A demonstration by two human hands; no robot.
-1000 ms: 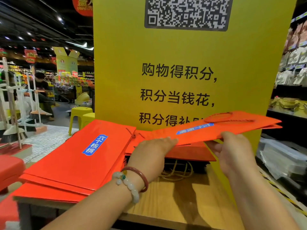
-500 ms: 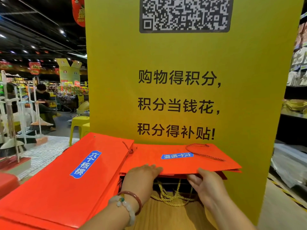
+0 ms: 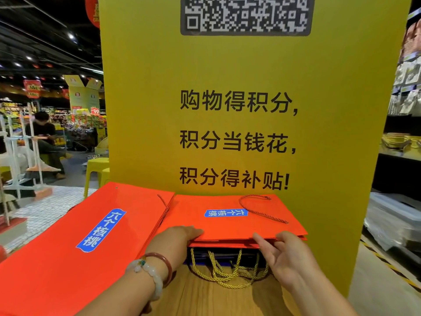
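Item: orange paper bag [image 3: 227, 228], flat atop a stack at the tabletop's [image 3: 205, 299] far edge, against the yellow sign [image 3: 141, 133]. Your left hand [image 3: 180, 238] touches its near left corner with straight fingers. Your right hand [image 3: 289, 254] pinches its near edge. Second orange bag stack [image 3: 68, 258] lies just beside it, to the left.

We look through one wide-angle camera worn on the head, facing forward and tilted down over the wooden table [image 3: 205, 299]. We stand at its near edge, so close that both forearms enter from the bottom of the frame. The left hand [image 3: 180, 238] and right hand [image 3: 284, 254] sit low in the middle, at the orange bag [image 3: 234, 224]. The yellow sign [image 3: 227, 65] stands at the table's far edge and blocks most of the forward view at short range. Past the left edge we see far down the shop floor, and past the right edge, the shelves [image 3: 407, 87]. Straight lines bow toward the frame's borders.
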